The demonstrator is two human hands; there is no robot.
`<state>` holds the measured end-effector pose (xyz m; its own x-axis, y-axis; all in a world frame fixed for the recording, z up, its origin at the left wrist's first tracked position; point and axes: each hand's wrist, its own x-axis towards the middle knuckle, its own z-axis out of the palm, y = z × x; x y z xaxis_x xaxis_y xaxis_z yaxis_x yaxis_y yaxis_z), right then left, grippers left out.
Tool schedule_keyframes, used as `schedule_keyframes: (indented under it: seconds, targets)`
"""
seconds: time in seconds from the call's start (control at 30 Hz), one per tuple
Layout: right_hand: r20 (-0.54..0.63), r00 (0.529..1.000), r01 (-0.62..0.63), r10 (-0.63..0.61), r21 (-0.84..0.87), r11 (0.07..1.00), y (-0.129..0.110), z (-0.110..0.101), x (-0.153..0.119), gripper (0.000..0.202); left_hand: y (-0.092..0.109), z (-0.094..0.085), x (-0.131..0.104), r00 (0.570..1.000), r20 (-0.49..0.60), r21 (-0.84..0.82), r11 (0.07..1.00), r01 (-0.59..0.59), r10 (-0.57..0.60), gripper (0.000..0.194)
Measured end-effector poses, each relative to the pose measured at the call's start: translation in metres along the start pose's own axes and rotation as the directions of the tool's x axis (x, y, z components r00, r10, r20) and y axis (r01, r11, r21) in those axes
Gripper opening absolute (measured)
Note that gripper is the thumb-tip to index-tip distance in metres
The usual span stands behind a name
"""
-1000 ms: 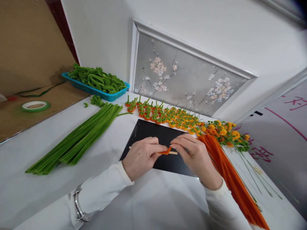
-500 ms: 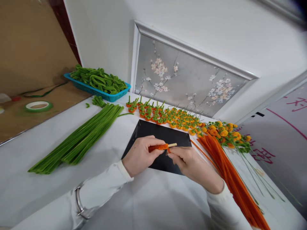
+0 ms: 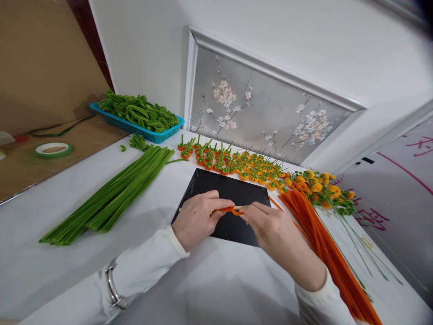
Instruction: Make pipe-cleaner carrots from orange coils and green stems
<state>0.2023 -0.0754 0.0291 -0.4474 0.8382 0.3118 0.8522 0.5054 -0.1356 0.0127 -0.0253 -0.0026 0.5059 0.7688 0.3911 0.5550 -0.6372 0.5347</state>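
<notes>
Above the black mat (image 3: 233, 186), my left hand (image 3: 195, 220) is closed round a thin wooden stick with an orange pipe cleaner (image 3: 237, 213) wound on it. Much of the coil is covered by my fingers. The stick's pale tip (image 3: 180, 209) shows at the left of that hand. My right hand (image 3: 275, 231) is closed in a pinch at the stick's other end, and the loose orange strand curves under the stick into its fingers. Both hands are close together.
Long green pipe cleaners (image 3: 115, 194) lie at left, with a blue basket (image 3: 149, 134) of green pieces behind. Small orange and yellow flower heads (image 3: 237, 164) line the wall. Orange pipe cleaners (image 3: 324, 243) and finished flowers (image 3: 318, 187) lie right; green tape (image 3: 54, 150) is far left.
My right hand has turned and its fingers now cover the stick's right end. Less of the orange coil shows beside my left fingers, and the stick's left tip has come into sight.
</notes>
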Motion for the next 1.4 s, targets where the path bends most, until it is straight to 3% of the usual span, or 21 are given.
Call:
schedule_keyframes:
  seconds: [0.17,0.3,0.47,0.6,0.77,0.93,1.17,1.4]
  targets:
    - [-0.168,0.985,0.002,0.030,0.185,0.983,0.007,0.003,0.005,0.018,0.002,0.000,-0.001,0.998,0.037,0.038,0.998,-0.044,0.043,0.031]
    - [-0.232,0.971,0.010,0.060,0.289,0.957,0.012,0.003,0.008,0.017,0.004,-0.001,-0.001,0.996,0.058,0.016,0.998,-0.066,0.065,0.031]
    - [-0.154,0.984,-0.043,0.090,0.287,0.957,0.021,0.008,0.010,0.019,0.008,-0.001,-0.002,0.995,0.055,-0.086,0.993,-0.078,0.083,0.025]
    - [-0.015,0.999,-0.023,0.029,0.303,0.953,0.027,0.015,0.008,0.022,0.011,-0.002,-0.002,0.999,0.039,-0.239,0.971,-0.003,0.012,0.028]
    - [0.009,1.000,-0.008,0.005,0.253,0.968,0.021,0.012,0.006,0.021,0.007,0.000,-0.001,0.997,0.050,-0.402,0.912,0.079,-0.064,0.037]
    - [0.056,0.998,-0.045,0.030,0.298,0.954,0.008,0.004,0.006,0.020,0.004,0.002,0.000,0.997,0.058,-0.369,0.927,0.067,-0.049,0.033]
    - [-0.001,0.966,-0.242,0.260,0.354,0.903,0.006,0.021,0.009,0.045,0.012,-0.004,0.001,0.999,0.044,-0.299,0.954,0.000,0.014,0.027]
    - [0.006,0.950,-0.281,0.312,0.451,0.847,0.009,0.022,0.009,0.047,0.013,-0.006,0.003,0.997,0.075,-0.391,0.920,-0.001,0.033,0.023]
